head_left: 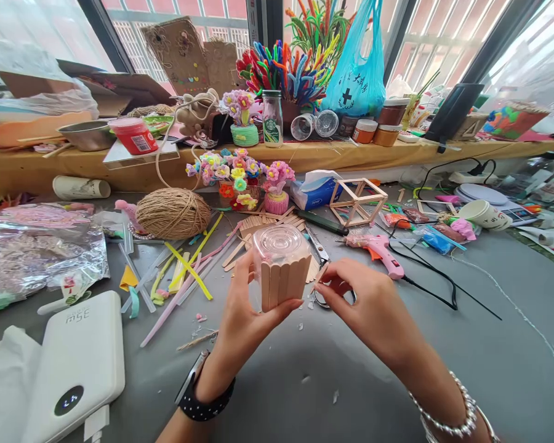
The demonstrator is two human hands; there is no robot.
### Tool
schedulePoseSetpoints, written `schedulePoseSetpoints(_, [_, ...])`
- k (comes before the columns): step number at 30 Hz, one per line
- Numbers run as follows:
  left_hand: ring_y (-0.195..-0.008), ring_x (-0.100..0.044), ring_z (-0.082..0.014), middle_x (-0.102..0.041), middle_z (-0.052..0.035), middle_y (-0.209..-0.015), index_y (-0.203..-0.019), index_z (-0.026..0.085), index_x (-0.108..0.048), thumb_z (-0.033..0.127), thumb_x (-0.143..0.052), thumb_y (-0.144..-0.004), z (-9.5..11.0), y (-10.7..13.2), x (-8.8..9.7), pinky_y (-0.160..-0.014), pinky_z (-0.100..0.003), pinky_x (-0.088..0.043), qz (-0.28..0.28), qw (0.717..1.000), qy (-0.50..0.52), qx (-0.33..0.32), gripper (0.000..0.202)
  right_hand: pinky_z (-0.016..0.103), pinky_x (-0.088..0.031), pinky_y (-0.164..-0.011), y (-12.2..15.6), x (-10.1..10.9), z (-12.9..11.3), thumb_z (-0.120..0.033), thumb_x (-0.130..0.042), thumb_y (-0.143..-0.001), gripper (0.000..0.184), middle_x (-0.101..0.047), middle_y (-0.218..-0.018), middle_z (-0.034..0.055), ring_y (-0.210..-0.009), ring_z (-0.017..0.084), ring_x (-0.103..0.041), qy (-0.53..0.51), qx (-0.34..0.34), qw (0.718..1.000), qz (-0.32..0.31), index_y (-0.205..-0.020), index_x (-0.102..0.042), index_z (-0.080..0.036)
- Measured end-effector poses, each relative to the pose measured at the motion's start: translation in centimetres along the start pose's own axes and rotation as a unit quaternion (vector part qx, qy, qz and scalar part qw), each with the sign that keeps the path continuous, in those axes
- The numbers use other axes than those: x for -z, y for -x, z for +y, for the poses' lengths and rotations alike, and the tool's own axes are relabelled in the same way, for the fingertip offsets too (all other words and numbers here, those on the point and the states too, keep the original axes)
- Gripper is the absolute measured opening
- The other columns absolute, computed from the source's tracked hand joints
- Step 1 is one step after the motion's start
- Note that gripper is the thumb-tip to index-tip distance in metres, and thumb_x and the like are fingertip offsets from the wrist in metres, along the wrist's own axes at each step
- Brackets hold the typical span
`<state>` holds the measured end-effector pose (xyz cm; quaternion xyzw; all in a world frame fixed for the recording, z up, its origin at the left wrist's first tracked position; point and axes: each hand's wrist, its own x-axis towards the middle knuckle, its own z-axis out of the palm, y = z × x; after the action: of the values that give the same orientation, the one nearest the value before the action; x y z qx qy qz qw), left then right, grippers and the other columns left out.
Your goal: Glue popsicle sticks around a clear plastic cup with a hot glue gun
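Note:
My left hand (252, 317) grips a clear plastic cup (281, 240) held bottom up above the table. Pieces of wooden craft stick (284, 283) stand side by side around its wall, with rounded ends near the base. Just right of the cup, my right hand (351, 292) pinches a short piece of craft stick (321, 275) between thumb and fingertips. Behind the cup lies a heap of loose craft sticks (258, 224). Scissors (318, 246) rest partly hidden between the hands. Past my right hand lies a pink glue gun (381, 251).
A twine ball (173, 213), yellow pipe cleaners (198, 280) and a white power bank (80, 363) lie left. A wooden stick cube frame (357, 202) and black cable (436, 289) are at right. A crowded shelf (305, 157) runs along the back.

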<state>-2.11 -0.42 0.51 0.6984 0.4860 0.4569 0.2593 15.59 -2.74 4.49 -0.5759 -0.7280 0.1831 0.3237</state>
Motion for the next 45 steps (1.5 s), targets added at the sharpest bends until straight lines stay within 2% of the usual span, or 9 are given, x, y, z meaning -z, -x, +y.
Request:
schedulePoseSetpoints(8, [-0.112,-0.044,-0.0250,-0.046,-0.0090,-0.120,-0.125,0.022,-0.031,0.038,-0.071,-0.063,0.05,0.22,-0.72,-0.092,-0.038,-0.039,-0.007,0.999,-0.020,-0.029,0.075,0.023,-0.042,-0.060,-0.07,0.07,-0.04,-0.017,-0.054,-0.079,0.004,-0.060,-0.074,-0.0007,-0.062,0.010,-0.057,0.007,-0.005,1.000,0.002,-0.078,-0.057,-0.017])
schedulePoseSetpoints(28, [-0.114,-0.043,-0.0247,-0.045,-0.0093,-0.122,-0.124,0.021,-0.032,0.038,-0.069,-0.065,0.08,0.15,-0.61,-0.092,-0.038,-0.038,-0.023,0.999,-0.018,-0.022,0.072,0.025,-0.042,-0.061,0.08,0.16,0.03,-0.017,-0.055,-0.078,0.004,-0.060,-0.074,-0.0013,-0.067,0.012,-0.056,0.005,-0.002,1.000,-0.013,-0.080,-0.058,-0.018])
schedulePoseSetpoints(33, [-0.117,-0.041,-0.0284,-0.044,-0.0124,-0.124,-0.121,0.018,-0.036,0.040,-0.068,-0.064,-0.09,0.12,-0.60,-0.093,-0.042,-0.038,-0.033,0.999,-0.019,-0.003,0.069,0.025,-0.042,-0.062,-0.04,0.26,-0.02,-0.016,-0.056,-0.077,0.004,-0.061,-0.073,-0.0020,-0.068,0.012,-0.056,0.002,-0.011,1.000,-0.028,-0.078,-0.059,-0.019])
schedulePoseSetpoints(45, [-0.117,-0.042,-0.0288,-0.045,-0.0116,-0.124,-0.122,0.021,-0.036,0.038,-0.068,-0.065,-0.01,0.09,-0.48,-0.095,-0.044,-0.036,-0.047,0.999,-0.009,0.001,0.069,0.025,-0.045,-0.062,-0.05,0.54,-0.08,-0.017,-0.055,-0.078,0.005,-0.064,-0.075,-0.0003,-0.069,0.013,-0.058,0.002,-0.002,0.999,-0.036,-0.078,-0.060,-0.019])
